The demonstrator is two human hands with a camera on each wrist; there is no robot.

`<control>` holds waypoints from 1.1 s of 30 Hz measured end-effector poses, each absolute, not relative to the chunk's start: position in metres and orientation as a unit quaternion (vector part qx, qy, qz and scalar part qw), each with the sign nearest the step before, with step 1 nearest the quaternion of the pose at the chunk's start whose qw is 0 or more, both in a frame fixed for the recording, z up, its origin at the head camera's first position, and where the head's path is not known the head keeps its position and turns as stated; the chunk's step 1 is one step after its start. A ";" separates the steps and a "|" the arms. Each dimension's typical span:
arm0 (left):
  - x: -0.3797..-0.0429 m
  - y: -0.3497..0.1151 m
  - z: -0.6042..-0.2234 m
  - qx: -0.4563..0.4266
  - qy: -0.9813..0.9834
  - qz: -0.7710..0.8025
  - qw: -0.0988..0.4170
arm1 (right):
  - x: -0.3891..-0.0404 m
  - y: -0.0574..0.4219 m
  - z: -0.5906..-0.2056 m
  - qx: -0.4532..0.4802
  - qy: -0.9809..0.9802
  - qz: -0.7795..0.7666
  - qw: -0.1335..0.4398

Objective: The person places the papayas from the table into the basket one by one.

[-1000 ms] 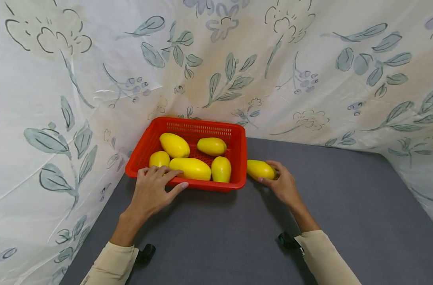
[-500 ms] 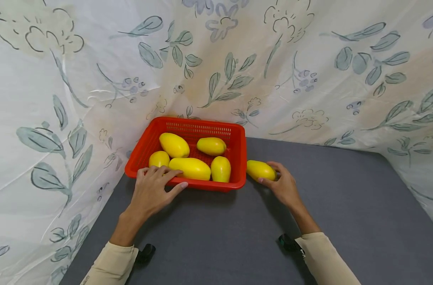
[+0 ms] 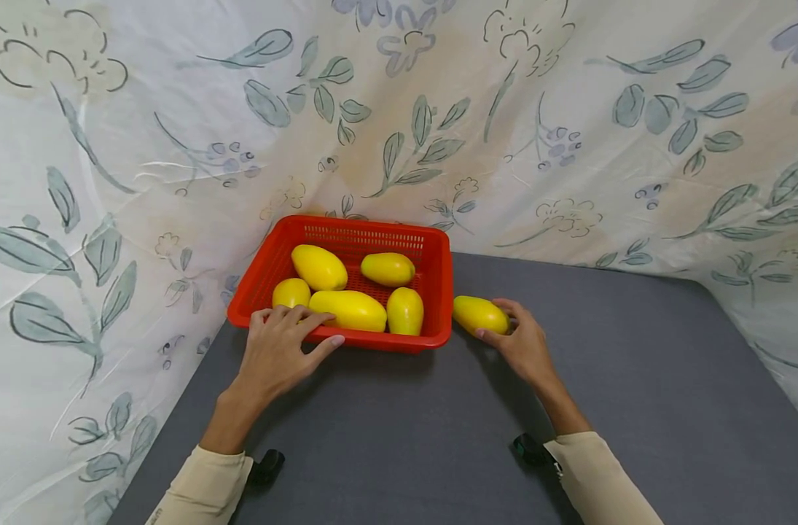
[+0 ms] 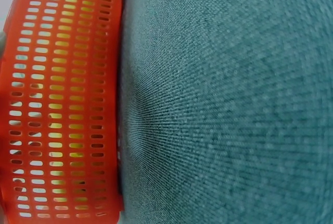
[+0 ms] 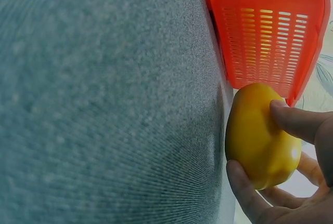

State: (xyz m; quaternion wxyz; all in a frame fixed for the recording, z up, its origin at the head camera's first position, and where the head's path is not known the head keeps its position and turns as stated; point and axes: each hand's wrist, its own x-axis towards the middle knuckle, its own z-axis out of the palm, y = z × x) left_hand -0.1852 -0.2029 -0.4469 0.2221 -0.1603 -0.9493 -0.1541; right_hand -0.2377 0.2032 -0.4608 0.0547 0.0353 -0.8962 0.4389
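Note:
A red plastic basket with slotted walls holds several yellow mangoes, among them a long mango near the front wall. My left hand grips the basket's front rim at the left, with its fingers over the edge and the thumb along the outside. In the left wrist view only the basket's slotted side shows well; that hand is almost wholly out of it. My right hand holds another yellow mango between thumb and fingers. This mango sits low, just outside the basket's right wall.
Dark grey cloth covers the table. A white floral sheet hangs behind it and along the left side. Small black devices sit at both wrists, such as the right wrist device.
Both hands, the basket and the mangoes stay almost as they were. The floral sheet on the left has shifted leftward in the head view.

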 end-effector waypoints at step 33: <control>-0.185 -0.201 -0.445 -0.160 -0.949 -0.152 0.223 | -0.217 0.209 -0.424 0.019 -0.884 0.458 0.095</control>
